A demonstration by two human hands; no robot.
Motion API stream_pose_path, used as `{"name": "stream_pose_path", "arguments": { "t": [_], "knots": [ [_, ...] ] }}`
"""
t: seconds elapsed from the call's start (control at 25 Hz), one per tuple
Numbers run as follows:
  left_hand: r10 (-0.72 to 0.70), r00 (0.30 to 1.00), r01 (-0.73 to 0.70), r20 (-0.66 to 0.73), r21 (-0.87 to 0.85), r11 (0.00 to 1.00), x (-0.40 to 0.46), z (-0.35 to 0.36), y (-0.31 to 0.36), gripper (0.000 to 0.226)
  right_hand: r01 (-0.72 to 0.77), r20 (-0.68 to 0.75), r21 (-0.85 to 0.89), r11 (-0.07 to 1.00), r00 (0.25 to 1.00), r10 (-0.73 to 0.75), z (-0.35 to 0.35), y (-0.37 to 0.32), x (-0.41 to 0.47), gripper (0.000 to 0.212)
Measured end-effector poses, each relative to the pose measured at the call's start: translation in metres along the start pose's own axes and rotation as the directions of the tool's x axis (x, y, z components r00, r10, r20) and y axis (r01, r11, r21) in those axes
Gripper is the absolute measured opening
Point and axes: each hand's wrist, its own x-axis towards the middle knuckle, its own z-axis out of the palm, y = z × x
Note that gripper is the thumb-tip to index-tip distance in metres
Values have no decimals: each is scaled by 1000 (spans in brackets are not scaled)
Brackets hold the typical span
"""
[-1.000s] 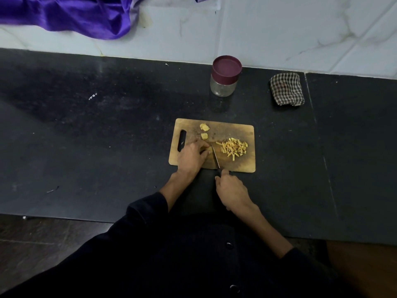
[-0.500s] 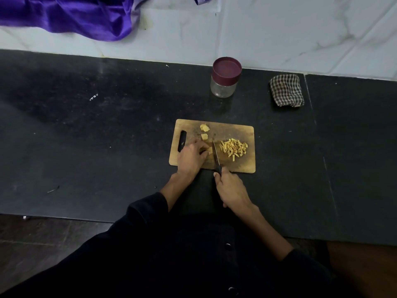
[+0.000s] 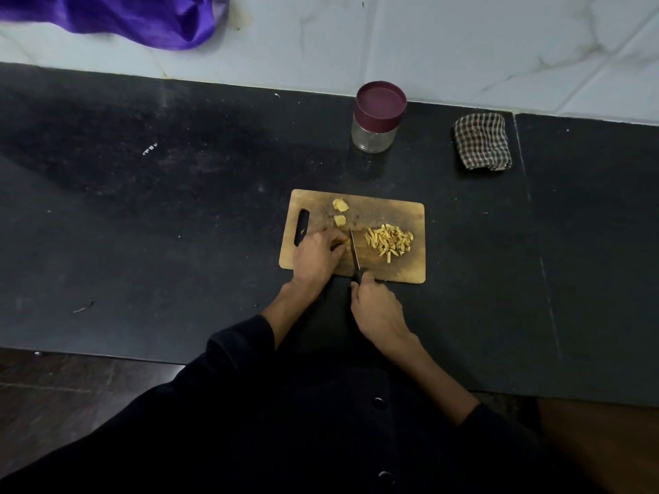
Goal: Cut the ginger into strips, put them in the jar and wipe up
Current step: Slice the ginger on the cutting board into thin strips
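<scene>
The left hand (image 3: 315,256) covered most of the ginger piece (image 3: 345,244) it held, so only a sliver showed beside the knife (image 3: 354,253). The right hand (image 3: 376,308) hid nearly all of the knife's handle. The purple cloth (image 3: 142,19) was cut off by the top edge. The dim light left the jar (image 3: 374,137) contents impossible to judge. The bench (image 3: 142,208) ran past both side edges.

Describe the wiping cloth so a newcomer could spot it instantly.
Start at the black counter and follow its back edge along the white wall. Right of the maroon-lidded jar lies a small folded cloth. Its brown-and-white checks set it apart; nothing else there is patterned.
</scene>
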Motion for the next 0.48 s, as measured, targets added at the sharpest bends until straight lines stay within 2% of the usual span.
{"name": "stream_pose_path", "arguments": {
  "t": [0.48],
  "knots": [
    [0,1000,0,2,-2,1000,3,1,-1,14,-22,50,-27,999,998,23,1,6,-8,26]
  ]
}}
